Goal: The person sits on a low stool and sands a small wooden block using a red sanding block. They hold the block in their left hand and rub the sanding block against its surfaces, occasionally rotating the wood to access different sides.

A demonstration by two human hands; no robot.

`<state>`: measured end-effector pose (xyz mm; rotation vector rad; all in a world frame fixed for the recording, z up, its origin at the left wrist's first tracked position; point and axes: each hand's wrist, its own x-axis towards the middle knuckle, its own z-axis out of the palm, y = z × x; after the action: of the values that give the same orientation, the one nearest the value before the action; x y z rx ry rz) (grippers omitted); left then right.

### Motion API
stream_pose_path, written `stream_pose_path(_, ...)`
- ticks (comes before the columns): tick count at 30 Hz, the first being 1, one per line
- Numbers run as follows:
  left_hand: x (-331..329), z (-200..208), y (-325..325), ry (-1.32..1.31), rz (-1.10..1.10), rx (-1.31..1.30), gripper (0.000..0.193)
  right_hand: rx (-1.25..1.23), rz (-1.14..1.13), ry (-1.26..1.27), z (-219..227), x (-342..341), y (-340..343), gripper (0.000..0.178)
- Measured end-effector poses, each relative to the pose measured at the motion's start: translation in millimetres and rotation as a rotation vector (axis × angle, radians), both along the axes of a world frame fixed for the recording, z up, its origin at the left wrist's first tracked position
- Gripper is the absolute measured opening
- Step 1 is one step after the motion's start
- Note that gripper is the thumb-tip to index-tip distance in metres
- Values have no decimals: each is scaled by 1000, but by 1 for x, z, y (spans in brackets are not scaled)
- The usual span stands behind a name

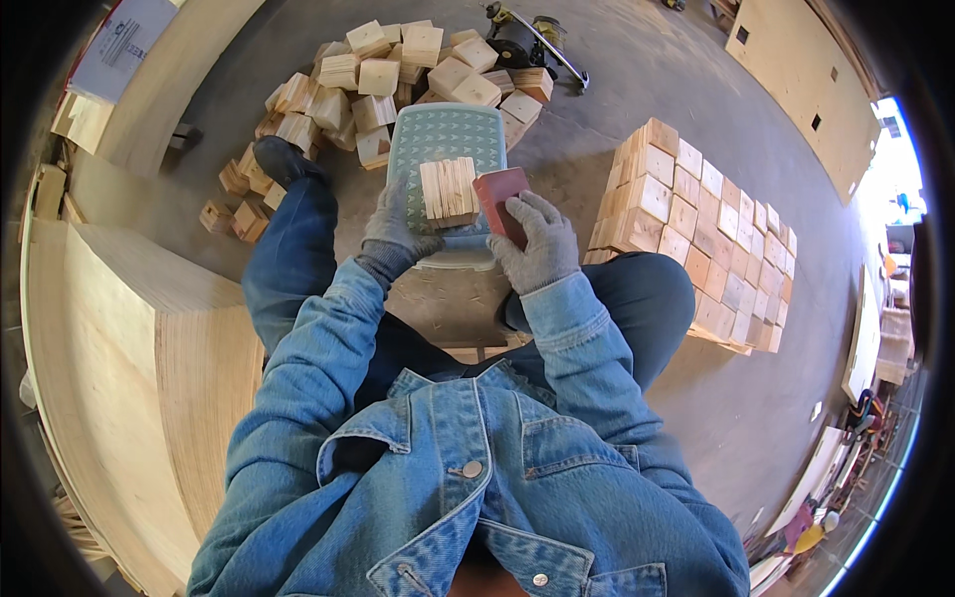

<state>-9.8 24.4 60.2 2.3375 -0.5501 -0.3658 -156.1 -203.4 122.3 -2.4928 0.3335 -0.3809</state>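
A small plywood block with layered edges rests on a green plastic stool in front of me. My left hand, in a grey knit glove, is at the block's left side. Its fingers stretch away from me and the thumb is spread toward the block's near edge; I cannot tell whether it touches. In my gloved right hand is a dull red sanding block, tilted, just right of the plywood block. The thumb and fingers wrap round its right side, and part of it is hidden under them.
Loose wooden blocks lie heaped beyond the stool, with a yellow and black power tool behind them. A neat stack of blocks stands at the right. Large plywood stacks line the left. Boards lie far right.
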Motion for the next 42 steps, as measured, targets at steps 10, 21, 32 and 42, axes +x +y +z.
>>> stream_pose_path(10, 42, -81, -33, 534, -94, -726, 108, -257, 147, 20, 2, -4, 28, 56)
stream_pose_path(21, 26, -53, -28, -51, -85, -449, 111, -437, 93, 102, 8, 50, 59, 49)
stream_pose_path(32, 27, -67, -37, -118, -162, -233, 101, -446, 127, 67, -4, 7, 51, 56)
stream_pose_path(42, 23, -89, -38, -123, -55, -373, 111, -459, 90, 115, 1, 49, 63, 52)
